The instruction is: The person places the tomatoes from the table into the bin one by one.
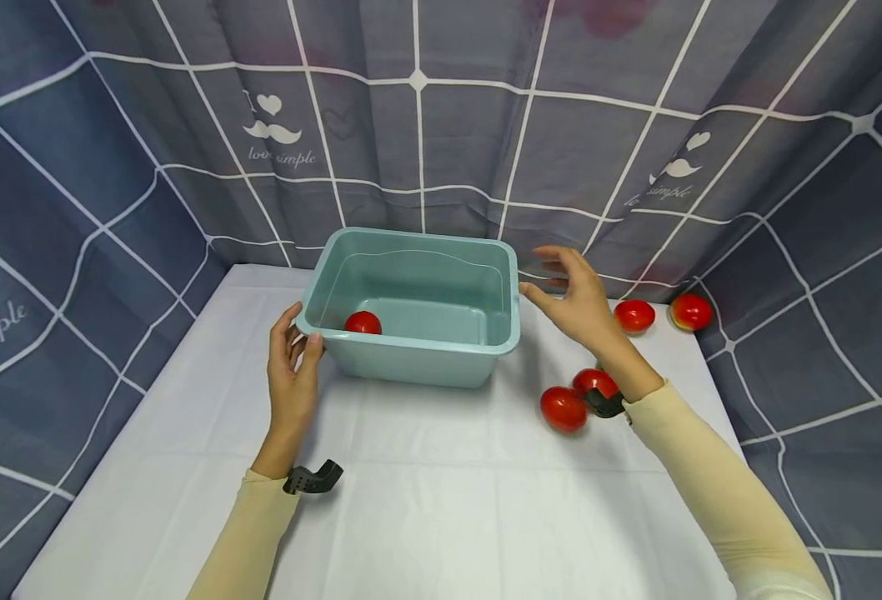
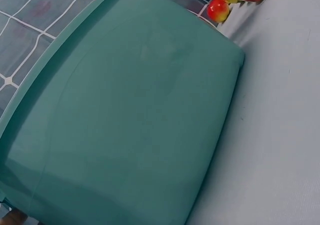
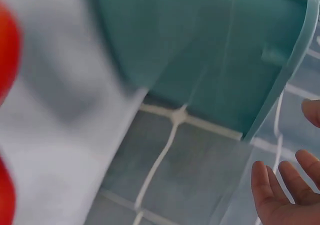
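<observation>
On the white cloth, I count two red fruits nearest; the left hand pinches one teal bin, one fruit inside. The right hand gapes wide just beside it. Farther, two more fruits, then grey gridded curtain.
</observation>
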Motion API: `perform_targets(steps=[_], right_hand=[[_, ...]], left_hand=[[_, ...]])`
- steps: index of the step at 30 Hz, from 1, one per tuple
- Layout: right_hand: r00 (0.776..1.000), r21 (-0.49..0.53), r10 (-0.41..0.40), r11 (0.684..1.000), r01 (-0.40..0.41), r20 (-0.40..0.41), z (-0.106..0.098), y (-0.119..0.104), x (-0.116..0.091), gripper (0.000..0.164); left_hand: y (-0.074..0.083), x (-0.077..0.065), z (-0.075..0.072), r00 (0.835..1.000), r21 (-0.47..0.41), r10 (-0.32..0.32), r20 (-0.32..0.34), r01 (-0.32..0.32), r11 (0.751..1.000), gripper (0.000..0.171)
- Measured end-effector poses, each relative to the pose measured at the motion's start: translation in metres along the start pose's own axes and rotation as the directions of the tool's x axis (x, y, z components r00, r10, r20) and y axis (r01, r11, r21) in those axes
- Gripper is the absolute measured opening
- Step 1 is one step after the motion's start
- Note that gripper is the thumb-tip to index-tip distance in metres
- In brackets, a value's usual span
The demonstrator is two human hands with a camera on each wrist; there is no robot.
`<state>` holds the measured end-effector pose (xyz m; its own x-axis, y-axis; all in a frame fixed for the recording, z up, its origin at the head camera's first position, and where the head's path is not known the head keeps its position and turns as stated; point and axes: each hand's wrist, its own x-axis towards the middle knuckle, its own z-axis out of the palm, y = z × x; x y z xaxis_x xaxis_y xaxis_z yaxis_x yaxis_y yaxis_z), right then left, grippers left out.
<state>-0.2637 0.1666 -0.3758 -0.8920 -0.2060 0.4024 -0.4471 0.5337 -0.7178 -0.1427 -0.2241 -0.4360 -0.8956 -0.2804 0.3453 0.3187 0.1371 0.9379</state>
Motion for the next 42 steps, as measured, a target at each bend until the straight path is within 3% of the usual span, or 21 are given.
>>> perform_targets(steps=[7, 14, 20, 27, 30, 34, 42], right_hand=[[0.990, -0.024, 0.086, 0.996, -0.089, -0.110, -0.024, 0.038, -0.008, 0.054], [0.961, -0.066, 0.184, 0.977, -0.202, -0.206, -0.047, 0.077, -0.013, 0.056], [0.900, -0.051, 0.277, 0.949, -0.311, -0.335, -0.065, 0.119, -0.017, 0.053], [0.783, -0.005, 0.428, 0.876, -0.482, -0.452, -0.088, 0.162, -0.023, 0.052], [0.748, -0.032, 0.463, 0.840, -0.541, -0.475, -0.098, 0.179, -0.027, 0.051], [0.728, -0.075, 0.495, 0.801, -0.594, -0.475, -0.111, 0.196, -0.030, 0.055], [0.715, -0.117, 0.569, 0.744, -0.658, -0.407, -0.122, 0.218, -0.047, 0.066]], left_hand=[[0.001, 0.000, -0.005, 1.000, 0.012, 0.000, -0.009, 0.000, 1.000, 0.055], [0.000, 0.001, -0.008, 1.000, 0.024, -0.008, -0.018, 0.009, 1.000, 0.055], [-0.001, 0.001, -0.008, 1.000, 0.010, -0.013, -0.022, 0.013, 1.000, 0.055], [-0.002, 0.001, -0.008, 1.000, 0.015, -0.008, -0.028, 0.009, 1.000, 0.054], [-0.003, 0.000, -0.007, 1.000, 0.014, -0.012, -0.027, 0.012, 1.000, 0.054], [-0.003, 0.003, -0.003, 1.000, -0.007, -0.004, -0.019, 0.003, 1.000, 0.055], [-0.003, -0.001, 0.001, 1.000, 0.022, -0.005, -0.021, 0.006, 1.000, 0.054]])
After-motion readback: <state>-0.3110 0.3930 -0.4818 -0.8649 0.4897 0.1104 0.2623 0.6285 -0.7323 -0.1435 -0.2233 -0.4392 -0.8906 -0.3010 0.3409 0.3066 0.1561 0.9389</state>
